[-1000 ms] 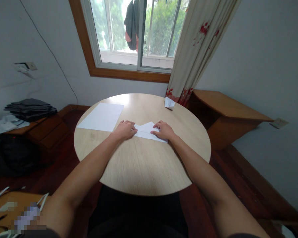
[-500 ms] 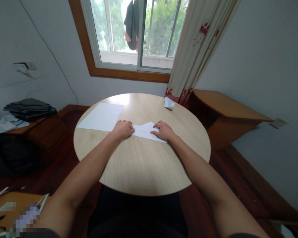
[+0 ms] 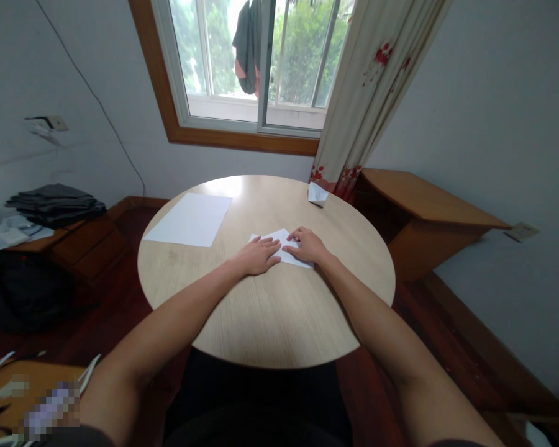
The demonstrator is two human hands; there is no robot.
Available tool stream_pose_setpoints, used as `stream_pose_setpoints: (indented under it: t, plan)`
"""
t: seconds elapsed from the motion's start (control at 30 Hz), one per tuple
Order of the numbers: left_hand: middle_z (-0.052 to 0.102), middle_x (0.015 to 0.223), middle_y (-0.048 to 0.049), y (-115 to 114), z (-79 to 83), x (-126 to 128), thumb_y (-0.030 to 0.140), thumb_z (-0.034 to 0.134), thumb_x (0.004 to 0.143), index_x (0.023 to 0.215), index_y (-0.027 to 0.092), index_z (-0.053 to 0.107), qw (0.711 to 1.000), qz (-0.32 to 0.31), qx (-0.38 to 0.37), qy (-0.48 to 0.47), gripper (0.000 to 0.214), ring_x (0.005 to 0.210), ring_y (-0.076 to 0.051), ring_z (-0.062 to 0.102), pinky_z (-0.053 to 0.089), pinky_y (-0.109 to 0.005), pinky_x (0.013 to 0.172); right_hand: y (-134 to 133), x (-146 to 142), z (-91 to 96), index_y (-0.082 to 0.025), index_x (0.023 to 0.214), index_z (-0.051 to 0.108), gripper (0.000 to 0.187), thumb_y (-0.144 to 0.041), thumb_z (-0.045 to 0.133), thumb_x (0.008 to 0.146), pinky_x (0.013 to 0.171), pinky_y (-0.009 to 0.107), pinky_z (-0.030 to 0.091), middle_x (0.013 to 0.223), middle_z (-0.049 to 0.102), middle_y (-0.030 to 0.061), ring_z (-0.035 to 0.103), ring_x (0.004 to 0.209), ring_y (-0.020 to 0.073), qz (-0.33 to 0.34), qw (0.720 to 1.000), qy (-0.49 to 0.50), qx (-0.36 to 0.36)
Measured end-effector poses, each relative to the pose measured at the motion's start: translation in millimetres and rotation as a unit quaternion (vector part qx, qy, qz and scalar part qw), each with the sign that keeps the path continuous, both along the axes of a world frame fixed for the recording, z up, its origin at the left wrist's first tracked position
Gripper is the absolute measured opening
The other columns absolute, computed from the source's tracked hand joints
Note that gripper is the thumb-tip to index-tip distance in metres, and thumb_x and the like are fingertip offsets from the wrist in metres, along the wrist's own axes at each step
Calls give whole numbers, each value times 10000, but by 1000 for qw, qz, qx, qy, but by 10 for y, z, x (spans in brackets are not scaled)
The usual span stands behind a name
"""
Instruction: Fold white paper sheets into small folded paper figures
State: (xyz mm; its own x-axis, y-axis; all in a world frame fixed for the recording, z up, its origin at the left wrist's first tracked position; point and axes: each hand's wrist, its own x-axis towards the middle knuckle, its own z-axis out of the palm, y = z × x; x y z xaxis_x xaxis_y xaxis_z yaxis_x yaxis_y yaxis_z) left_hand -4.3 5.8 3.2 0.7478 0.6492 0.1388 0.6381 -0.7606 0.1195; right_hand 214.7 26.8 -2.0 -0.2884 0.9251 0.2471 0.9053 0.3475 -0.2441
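A white sheet of paper (image 3: pixel 283 235), folded to a low point along its far side, lies on the table between my hands. My left hand (image 3: pixel 259 254) rests flat over its left part, fingers stretched out, hiding much of that end. On the right part, the fingertips and thumb of my right hand (image 3: pixel 308 245) touch the paper, curved with a gap between them. A larger flat white sheet (image 3: pixel 190 218) lies to the left, apart from both hands. Near the far right edge stands a small folded paper piece (image 3: pixel 317 194).
The round wooden table (image 3: pixel 274 323) fills the middle. A brown wooden desk (image 3: pixel 433 202) is to its right, beside the curtain (image 3: pixel 368 87). At left, dark folded cloth (image 3: pixel 56 203) lies on a low cabinet, with a black bag (image 3: pixel 23 292) in front.
My left hand has moved right and slightly nearer, from the folded paper's left end onto its middle, and its fingers have flattened out. The right hand stays in place.
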Motion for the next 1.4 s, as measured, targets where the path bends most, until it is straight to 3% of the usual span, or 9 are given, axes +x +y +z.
stream_pose_setpoints:
  t: [0.17, 0.37, 0.6, 0.93, 1.4]
  plan:
    - [300, 1517, -88, 61, -124, -8, 485, 225, 962, 1427, 175, 349, 999, -13, -34, 6, 572, 1406, -251, 245, 201, -431, 1120, 13, 1, -4, -208, 1049, 660, 441, -546, 623, 769, 886, 351, 431, 1099, 586, 100, 562, 992, 230, -14, 1000, -15, -15]
    - [274, 1526, -84, 63, -104, -4, 476, 243, 963, 1442, 187, 327, 999, -16, -49, 9, 565, 1415, -241, 226, 200, -436, 1120, 25, 20, -5, -193, 1218, 565, 660, -620, 628, 719, 936, 437, 403, 1230, 534, 156, 472, 1156, 319, -78, 995, -36, -59]
    - [290, 1520, -81, 60, -95, -8, 470, 271, 957, 1438, 194, 337, 999, -16, -51, 5, 559, 1415, -245, 228, 212, -449, 1116, 61, 171, -22, -196, 1269, 513, 769, -651, 657, 666, 973, 458, 377, 1319, 477, 173, 428, 1217, 342, -114, 987, -45, -103]
    - [295, 1519, -71, 54, -91, -12, 471, 271, 955, 1434, 198, 345, 999, -11, -49, 6, 556, 1413, -239, 234, 208, -447, 1122, 118, 367, -18, -200, 1277, 519, 829, -646, 704, 602, 977, 484, 387, 1342, 465, 178, 427, 1242, 365, -129, 979, -59, -144]
    - [306, 1515, -66, 46, -76, -15, 470, 279, 955, 1428, 209, 359, 999, -11, -45, 5, 546, 1407, -233, 250, 212, -424, 1121, 166, 707, -59, -202, 1289, 531, 850, -579, 769, 567, 1034, 481, 371, 1344, 480, 168, 435, 1263, 351, -92, 983, -56, -147]
